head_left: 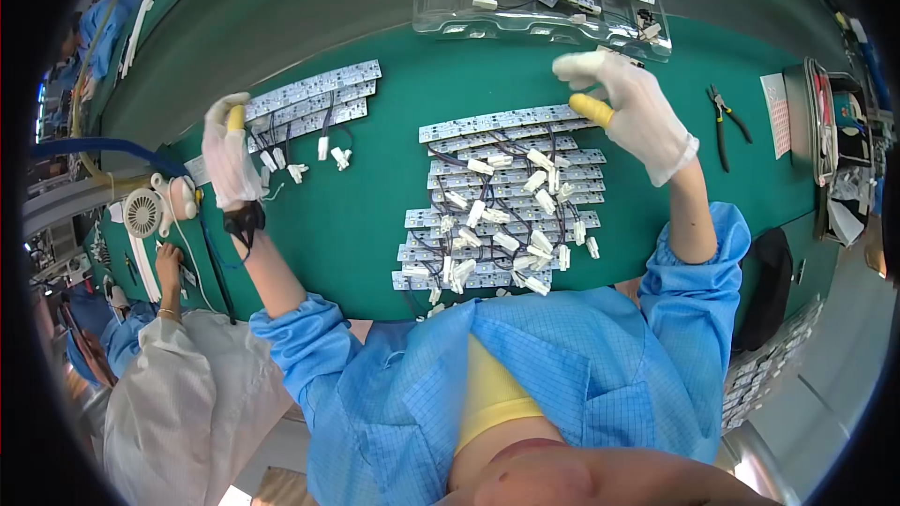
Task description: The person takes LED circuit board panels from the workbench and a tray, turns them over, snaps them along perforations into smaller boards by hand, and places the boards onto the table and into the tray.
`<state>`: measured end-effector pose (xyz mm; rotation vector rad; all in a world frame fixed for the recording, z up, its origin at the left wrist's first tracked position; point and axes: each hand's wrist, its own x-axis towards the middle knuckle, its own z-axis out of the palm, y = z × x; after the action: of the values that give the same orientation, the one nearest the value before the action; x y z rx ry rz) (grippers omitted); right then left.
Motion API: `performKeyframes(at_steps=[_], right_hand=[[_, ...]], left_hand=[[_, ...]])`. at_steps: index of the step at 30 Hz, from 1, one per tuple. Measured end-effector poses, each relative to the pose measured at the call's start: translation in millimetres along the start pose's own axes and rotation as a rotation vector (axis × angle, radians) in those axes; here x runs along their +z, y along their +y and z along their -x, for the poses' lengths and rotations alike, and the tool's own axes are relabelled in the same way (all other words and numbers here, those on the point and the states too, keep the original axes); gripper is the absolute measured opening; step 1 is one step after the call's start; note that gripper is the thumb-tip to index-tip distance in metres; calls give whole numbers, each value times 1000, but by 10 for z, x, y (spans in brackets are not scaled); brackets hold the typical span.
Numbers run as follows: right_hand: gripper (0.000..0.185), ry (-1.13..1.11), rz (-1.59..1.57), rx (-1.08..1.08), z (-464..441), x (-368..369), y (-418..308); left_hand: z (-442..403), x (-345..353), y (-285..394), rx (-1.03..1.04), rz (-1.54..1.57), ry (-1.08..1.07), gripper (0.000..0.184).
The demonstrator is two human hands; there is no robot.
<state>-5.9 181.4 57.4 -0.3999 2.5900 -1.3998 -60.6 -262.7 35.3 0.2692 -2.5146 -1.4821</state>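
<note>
My left hand [232,152], in a white glove with a yellow finger cover, has its thumb and fingers at the left end of a small group of LED strips [314,89] with white connectors hanging below. My right hand [630,112], gloved the same way, is at the right end of the top strip [497,122] of a larger stack; its yellow-covered thumb touches the strip end and its fingers are spread above. Below that strip lie several more LED strips [439,181] in overlapping rows, with dark wires and white connectors [480,167] across them.
A clear plastic tray [497,26] with loose strips and connectors sits at the top. Pliers [722,126] and a marked sheet [775,115] lie at right. At left are a white fan [143,213], a blue cable [112,146] and a co-worker's hand [169,267].
</note>
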Motion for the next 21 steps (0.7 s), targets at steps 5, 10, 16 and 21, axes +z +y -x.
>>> performKeyframes(at_steps=[5, 10, 16, 21], right_hand=[[31, -44, 772, -136, 12, 137, 212], [26, -150, -604, 188, 9, -90, -144], [21, 216, -657, -19, 178, -57, -411], [22, 209, -360, 49, 99, -66, -333]], left_hand=[[-50, 43, -99, 398, -701, 157, 28], [534, 430, 889, 594, -210, 223, 19], [973, 838, 934, 85, 899, -692, 88], [1113, 904, 898, 146, 803, -483, 49]])
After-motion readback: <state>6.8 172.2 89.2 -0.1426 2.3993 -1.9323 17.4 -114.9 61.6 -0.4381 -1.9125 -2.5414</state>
